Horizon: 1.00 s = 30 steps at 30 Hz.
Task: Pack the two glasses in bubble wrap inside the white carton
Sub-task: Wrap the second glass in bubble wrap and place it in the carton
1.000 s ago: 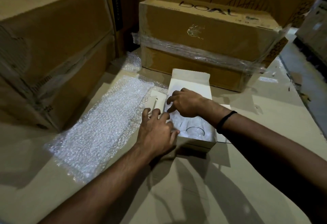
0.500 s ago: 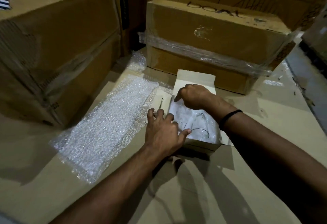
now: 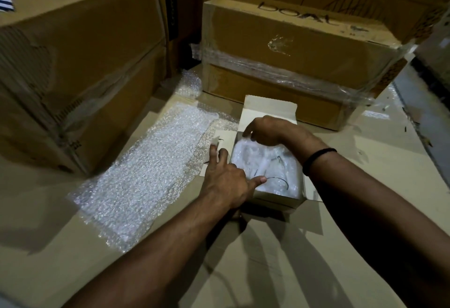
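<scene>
The left hand (image 3: 225, 181) rests flat with fingers apart, steadying the open white carton (image 3: 269, 110), while the right hand's (image 3: 264, 130) grip pinches the bubble-wrapped clear glasses (image 3: 265, 169) inside, tucking them snug.

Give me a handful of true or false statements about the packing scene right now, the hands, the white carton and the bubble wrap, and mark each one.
1. The white carton is open at the top. True.
2. The right hand wears a black band at the wrist. True.
3. The loose bubble wrap sheet lies to the right of the carton. False: it lies flat on the left side of it.
4. The left hand is lifting a glass clear of the carton. False: it rests at the carton's left wall, thumb over the wrapped glasses inside.
5. The carton's far flap is folded shut. False: it stands up.
</scene>
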### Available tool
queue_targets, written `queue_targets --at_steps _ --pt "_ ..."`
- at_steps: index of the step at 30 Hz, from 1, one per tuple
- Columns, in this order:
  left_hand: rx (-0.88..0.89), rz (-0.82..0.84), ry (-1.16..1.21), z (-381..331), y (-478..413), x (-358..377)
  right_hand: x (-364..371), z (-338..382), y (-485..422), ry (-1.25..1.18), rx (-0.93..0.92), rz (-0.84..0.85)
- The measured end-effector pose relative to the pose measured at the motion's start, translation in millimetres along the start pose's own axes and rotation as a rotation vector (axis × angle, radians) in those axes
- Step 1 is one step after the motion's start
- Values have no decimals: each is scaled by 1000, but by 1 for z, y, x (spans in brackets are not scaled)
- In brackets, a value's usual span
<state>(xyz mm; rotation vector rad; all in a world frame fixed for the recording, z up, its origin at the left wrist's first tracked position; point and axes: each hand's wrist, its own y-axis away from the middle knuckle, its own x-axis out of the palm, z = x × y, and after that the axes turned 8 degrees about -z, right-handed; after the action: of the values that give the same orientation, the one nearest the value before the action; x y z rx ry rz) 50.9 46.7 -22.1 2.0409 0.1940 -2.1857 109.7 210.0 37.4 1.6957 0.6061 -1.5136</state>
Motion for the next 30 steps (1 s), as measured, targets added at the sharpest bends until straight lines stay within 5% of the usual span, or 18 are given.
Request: queue_targets --at_steps 4,10,20,30 --pt "20 -137 38 9 7 -5 -9 14 6 74 -93 68" --pt "24 -82 81 8 15 -3 4 35 -8 202 -56 280" --pt "29 -172 45 12 19 1 -9 14 -11 214 -49 198" --pt "2 -32 43 4 14 -7 -10 43 -1 246 3 246"
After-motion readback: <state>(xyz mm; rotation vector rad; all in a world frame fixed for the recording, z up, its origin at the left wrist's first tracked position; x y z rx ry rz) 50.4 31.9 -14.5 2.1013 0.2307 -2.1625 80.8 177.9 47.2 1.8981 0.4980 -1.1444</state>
